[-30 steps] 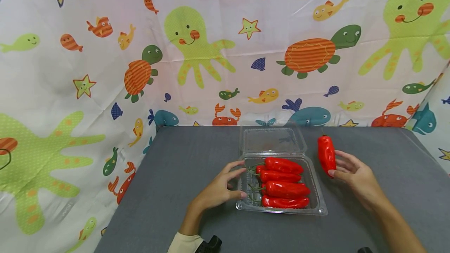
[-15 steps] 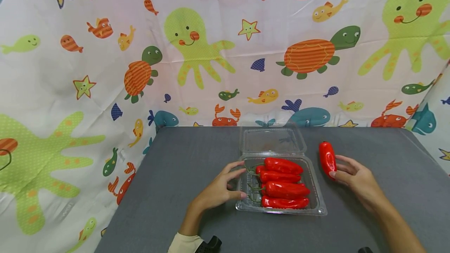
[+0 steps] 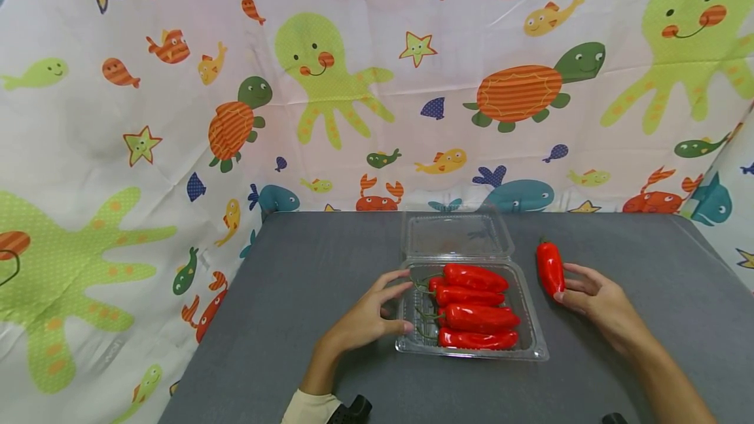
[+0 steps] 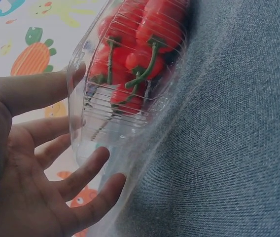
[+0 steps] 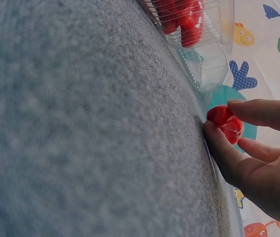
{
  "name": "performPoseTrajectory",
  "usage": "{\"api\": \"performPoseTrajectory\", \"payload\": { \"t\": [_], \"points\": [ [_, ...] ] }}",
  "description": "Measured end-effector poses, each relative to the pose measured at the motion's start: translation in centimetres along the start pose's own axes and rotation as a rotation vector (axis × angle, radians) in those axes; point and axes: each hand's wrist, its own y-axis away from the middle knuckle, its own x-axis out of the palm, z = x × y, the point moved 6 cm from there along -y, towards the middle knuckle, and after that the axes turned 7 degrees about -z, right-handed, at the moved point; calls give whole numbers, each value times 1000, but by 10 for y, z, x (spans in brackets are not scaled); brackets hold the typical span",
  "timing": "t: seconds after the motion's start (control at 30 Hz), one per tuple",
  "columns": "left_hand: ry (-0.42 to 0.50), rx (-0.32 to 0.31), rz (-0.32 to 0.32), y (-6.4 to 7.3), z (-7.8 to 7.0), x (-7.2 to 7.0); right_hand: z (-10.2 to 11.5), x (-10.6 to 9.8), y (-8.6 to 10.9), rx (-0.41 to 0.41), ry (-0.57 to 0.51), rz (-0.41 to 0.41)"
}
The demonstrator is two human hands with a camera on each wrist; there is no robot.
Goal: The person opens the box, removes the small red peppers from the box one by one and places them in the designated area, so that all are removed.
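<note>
A clear plastic clamshell container (image 3: 533, 339) stands on the grey table with its lid (image 3: 459, 235) folded back. Several red peppers (image 3: 478, 317) with green stems lie inside, stems toward the left. My left hand (image 3: 366, 316) is at the container's left side, its fingers spread. In the left wrist view, fingertips touch the clear rim (image 4: 74, 94). To the right of the container, my right hand (image 3: 601, 303) pinches the lower end of another red pepper (image 3: 550, 270) between thumb and fingers. That pepper's stem end points away from me, low over or on the table.
Grey cloth (image 3: 294, 280) covers the table. Behind and to the left hangs a white curtain (image 3: 377, 84) printed with sea animals, meeting the table's far edge. The open lid reaches almost to that edge.
My right hand has moved slightly toward me and to the right with the pepper, whose stem end has dropped lower. The left hand and the container have stayed put.
</note>
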Motion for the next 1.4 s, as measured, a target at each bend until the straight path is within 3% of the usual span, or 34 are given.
{"api": "performPoseTrajectory", "payload": {
  "t": [0.27, 0.67, 1.17, 1.4],
  "points": [
    [-9, -8, -5, 0, 0, 1, -1, -5, 0, 4, 110, -44],
    [-3, -11, -3, 0, -1, 0, 1, -8, -2, -18, 154, -97],
    [-10, -2, -2, 0, 0, -1, 3, -12, 0, -26, 193, -69],
    [-2, 3, -3, 0, 0, -1, 11, -19, 3, -47, 274, -99]
  ]
}}
